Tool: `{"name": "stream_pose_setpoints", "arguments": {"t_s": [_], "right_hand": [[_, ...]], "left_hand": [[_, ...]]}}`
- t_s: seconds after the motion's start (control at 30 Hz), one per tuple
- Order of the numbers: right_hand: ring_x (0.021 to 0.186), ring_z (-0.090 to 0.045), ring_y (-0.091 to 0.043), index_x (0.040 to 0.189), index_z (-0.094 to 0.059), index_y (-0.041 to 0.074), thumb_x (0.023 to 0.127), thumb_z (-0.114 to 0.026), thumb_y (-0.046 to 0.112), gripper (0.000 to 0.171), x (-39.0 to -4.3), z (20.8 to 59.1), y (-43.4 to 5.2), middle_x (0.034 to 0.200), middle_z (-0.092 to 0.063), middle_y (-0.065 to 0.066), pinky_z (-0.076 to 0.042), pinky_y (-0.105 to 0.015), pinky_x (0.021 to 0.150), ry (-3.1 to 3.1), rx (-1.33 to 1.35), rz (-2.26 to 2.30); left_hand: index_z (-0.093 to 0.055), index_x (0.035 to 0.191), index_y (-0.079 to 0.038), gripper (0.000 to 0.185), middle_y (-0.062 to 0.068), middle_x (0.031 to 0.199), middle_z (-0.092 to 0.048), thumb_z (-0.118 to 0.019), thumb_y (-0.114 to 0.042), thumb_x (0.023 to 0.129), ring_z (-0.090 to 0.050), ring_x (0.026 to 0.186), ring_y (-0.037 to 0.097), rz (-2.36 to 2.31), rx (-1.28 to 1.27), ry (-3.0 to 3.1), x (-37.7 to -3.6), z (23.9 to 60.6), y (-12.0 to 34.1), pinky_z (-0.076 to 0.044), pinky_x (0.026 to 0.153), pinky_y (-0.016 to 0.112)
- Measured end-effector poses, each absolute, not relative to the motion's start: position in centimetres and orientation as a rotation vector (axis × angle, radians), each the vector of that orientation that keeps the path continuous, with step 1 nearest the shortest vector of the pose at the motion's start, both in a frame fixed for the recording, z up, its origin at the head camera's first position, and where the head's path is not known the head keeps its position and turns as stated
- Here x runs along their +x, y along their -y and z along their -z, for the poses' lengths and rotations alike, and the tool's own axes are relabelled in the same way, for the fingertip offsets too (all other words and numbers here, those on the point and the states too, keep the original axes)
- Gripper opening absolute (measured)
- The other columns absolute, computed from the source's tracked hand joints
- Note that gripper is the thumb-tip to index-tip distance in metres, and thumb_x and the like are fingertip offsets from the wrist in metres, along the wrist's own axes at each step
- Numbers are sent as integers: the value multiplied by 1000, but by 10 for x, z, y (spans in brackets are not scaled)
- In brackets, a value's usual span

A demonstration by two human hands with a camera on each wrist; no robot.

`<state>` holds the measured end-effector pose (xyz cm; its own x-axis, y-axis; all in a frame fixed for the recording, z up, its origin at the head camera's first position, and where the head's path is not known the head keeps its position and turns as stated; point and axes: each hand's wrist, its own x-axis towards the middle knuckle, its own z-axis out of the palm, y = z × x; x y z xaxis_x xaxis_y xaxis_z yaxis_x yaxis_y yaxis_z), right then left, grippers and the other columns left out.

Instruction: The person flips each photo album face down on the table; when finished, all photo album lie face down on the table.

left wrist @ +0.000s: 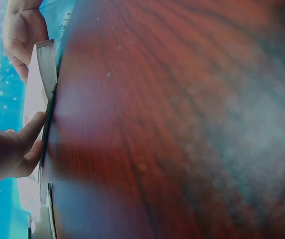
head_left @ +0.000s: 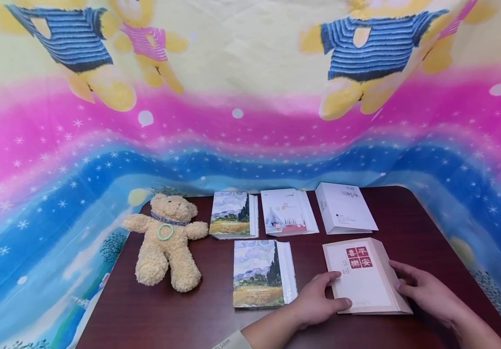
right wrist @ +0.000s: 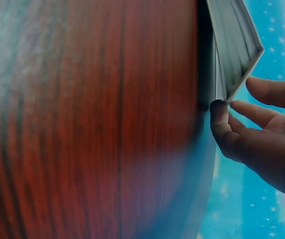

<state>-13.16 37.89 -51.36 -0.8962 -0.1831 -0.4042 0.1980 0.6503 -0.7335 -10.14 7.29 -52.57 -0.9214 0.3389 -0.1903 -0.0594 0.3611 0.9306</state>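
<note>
A cream photo album with red printed characters lies at the table's front right. My left hand is at its left edge, the index finger along the side and the thumb over the lower cover. In the left wrist view, the left hand's extended fingers touch the album's edge. Along the thick right side, my right hand holds the album. The right wrist view shows the right thumb and fingertips either side of the album's corner.
Left of the cream album lies a landscape-painting photo album. Behind are a similar painted album, a tent-picture album and a white album. A teddy bear lies at the left on the dark wooden table.
</note>
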Motion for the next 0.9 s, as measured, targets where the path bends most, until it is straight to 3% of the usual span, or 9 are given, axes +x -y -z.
{"name": "stream_pose_setpoints", "arguments": {"t_s": [0.6,0.73,0.9], "right_hand": [[109,-63,-29,152,-38,-14,100,-65,14,65,-135,518,-375,124,-65,-20,-53,-32,75,-2529,-38,999],[106,-63,-27,151,-39,-13,100,-65,12,63,-134,519,-374,124,-65,-20,-52,-29,73,-2553,-57,982],[110,-64,-30,153,-39,-12,99,-65,11,64,-134,519,-373,137,-58,-29,-54,-29,75,-2579,-123,967]], "left_hand": [[-63,140,-25,59,-12,134,-59,-84,-29,84,-52,123,3,-1562,291,-2288,-101,520,-71,-43,104,26],[-63,140,-25,59,-12,134,-59,-84,-29,85,-52,122,3,-1573,306,-2277,-102,521,-69,-43,104,26],[-62,141,-26,60,-12,136,-60,-84,-29,86,-53,124,4,-1578,309,-2262,-103,522,-64,-44,105,27]]}}
